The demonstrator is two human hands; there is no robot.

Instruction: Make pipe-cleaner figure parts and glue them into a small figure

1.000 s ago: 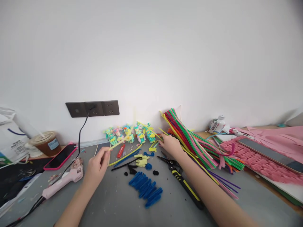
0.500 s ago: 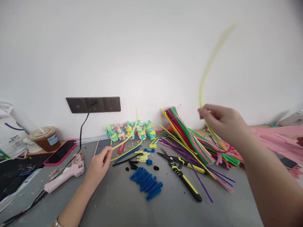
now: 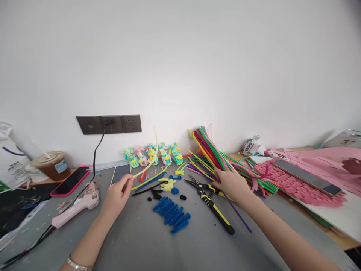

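Observation:
My left hand (image 3: 122,188) pinches a pale yellow pipe cleaner (image 3: 153,160), which curves up and away from the fingertips. My right hand (image 3: 228,184) is down at the bundle of coloured pipe cleaners (image 3: 210,145), its fingers closed among loose strands; what they grip is hidden. Under and beside it lie yellow-and-black pliers (image 3: 216,216). Between the hands are a coiled blue pipe cleaner piece (image 3: 172,214), pale yellow bent pieces (image 3: 167,184) and black strips (image 3: 156,194). Several small pipe-cleaner figures (image 3: 150,150) stand by the wall.
On the left are a pink glue gun (image 3: 76,210) with its cord, a pink-cased phone (image 3: 70,182) and a drink cup (image 3: 52,165). At right, another phone (image 3: 307,177) lies on a pink textured piece (image 3: 270,173), near pink sheets (image 3: 316,156) and what looks like another person's hand (image 3: 352,165).
My right hand has come down and left from mid-air to the bundle; the long yellow pipe cleaner it held up no longer stands out from it. My left hand keeps its hold.

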